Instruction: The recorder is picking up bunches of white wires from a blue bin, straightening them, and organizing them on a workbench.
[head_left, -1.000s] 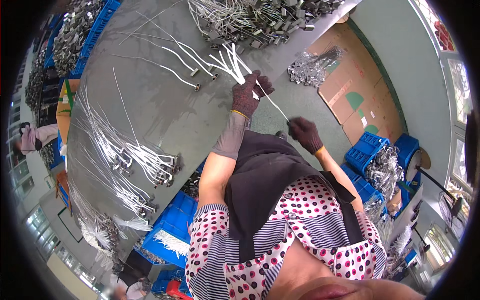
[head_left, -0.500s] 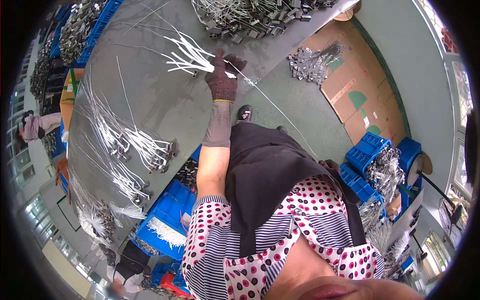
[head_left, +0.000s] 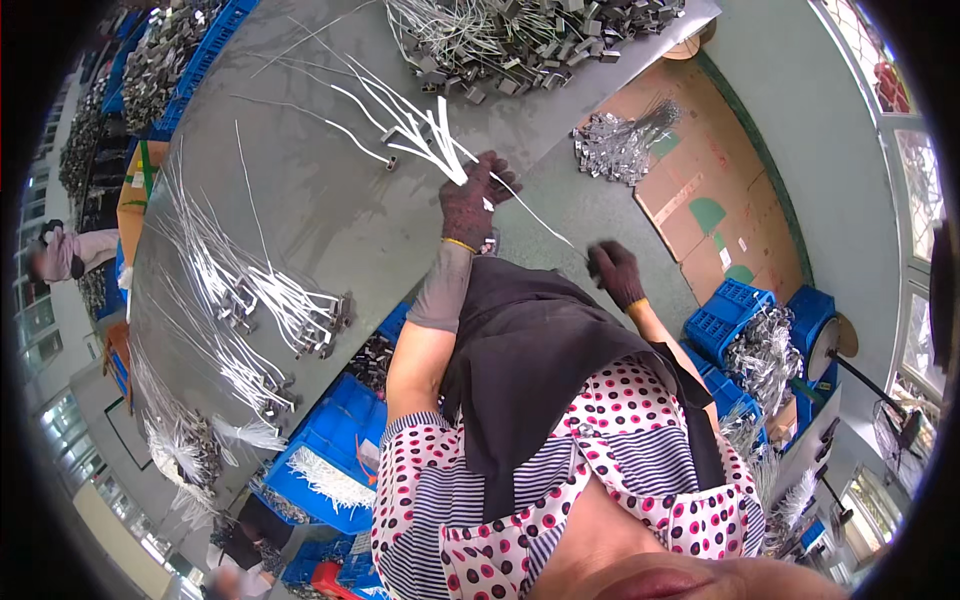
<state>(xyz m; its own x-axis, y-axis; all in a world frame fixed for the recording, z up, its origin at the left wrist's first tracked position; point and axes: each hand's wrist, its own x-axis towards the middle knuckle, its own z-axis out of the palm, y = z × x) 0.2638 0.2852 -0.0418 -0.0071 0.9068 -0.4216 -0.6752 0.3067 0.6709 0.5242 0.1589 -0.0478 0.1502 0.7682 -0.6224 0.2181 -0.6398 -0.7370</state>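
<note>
My left hand, in a dark knitted glove, is closed around a bunch of white sleeved wires over the near edge of the grey table. The white sleeves fan out toward the far left, with thin bare wires trailing beyond them. One small metal-ended piece of a wire lies on the tabletop. A single thin white wire runs from the left hand toward my right hand, also gloved. The right fingers are curled together at that wire's end, away from the table; the fingertips are partly hidden.
Bunches of white wires with metal ends lie on the table's left. A large heap of similar parts covers the far side. Cardboard on the floor carries another pile. Blue crates stand at right; a blue bin sits below the table.
My right hand has come up and left, closer to the left hand, and the wire span between them is shorter. My left hand has moved right and nearer with the bunch.
</note>
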